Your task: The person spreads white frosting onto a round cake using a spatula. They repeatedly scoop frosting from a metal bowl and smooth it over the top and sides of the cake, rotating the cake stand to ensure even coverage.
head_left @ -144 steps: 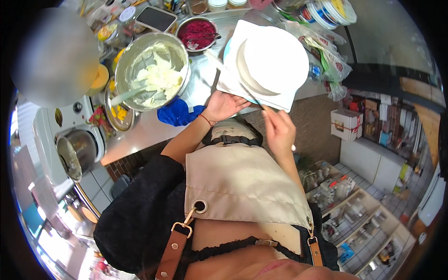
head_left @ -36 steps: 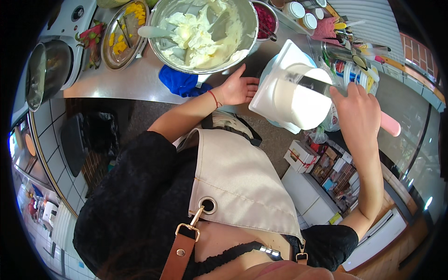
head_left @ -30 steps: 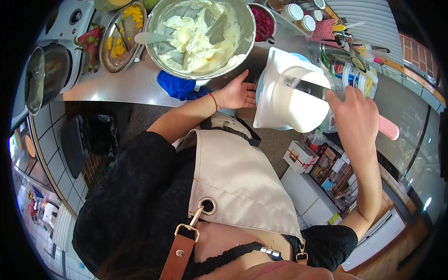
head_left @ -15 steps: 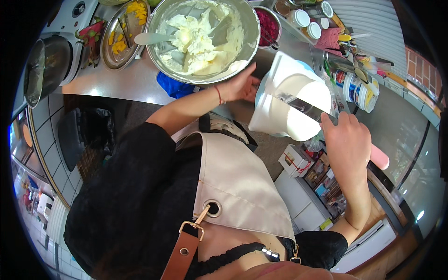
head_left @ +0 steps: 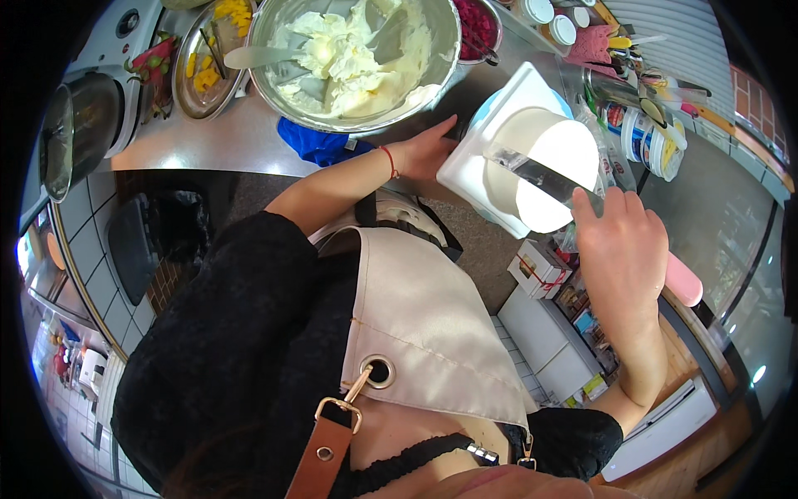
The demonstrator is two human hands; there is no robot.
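Right hand [head_left: 622,241] is closed around the spatula [head_left: 539,180]: index finger and thumb up by the blade root, pink handle end sticking out past the heel of the hand. Blade points up and left, crossing the cake [head_left: 559,148] in view. Can't tell how much of the blade touches it.

Cake is white, round, smooth-looking. It sits on the white board [head_left: 467,170], which is on the pale blue turntable [head_left: 482,110], right in front of me, to the right of the big bowl [head_left: 357,127].

Left hand [head_left: 424,154] is beside the turntable's left edge, thumb held away from the rest. Fingers go into shadow there; can't tell whether they grip the rim or just hang next to it. Red bracelet [head_left: 389,162] on that wrist.

Bowl is steel, has cream [head_left: 342,62] in it, plus a scraper [head_left: 262,56] with its pale handle over the left rim. Blue cloth [head_left: 317,143] lies just below the bowl on the steel counter [head_left: 179,150].

Further left: round tray [head_left: 193,101] with yellow fruit cubes [head_left: 204,79], then dragon fruit [head_left: 155,65]. Small bowl of magenta fruit [head_left: 475,32] stands right of the big one. Tubs [head_left: 657,143] sit beyond the cake, far right.
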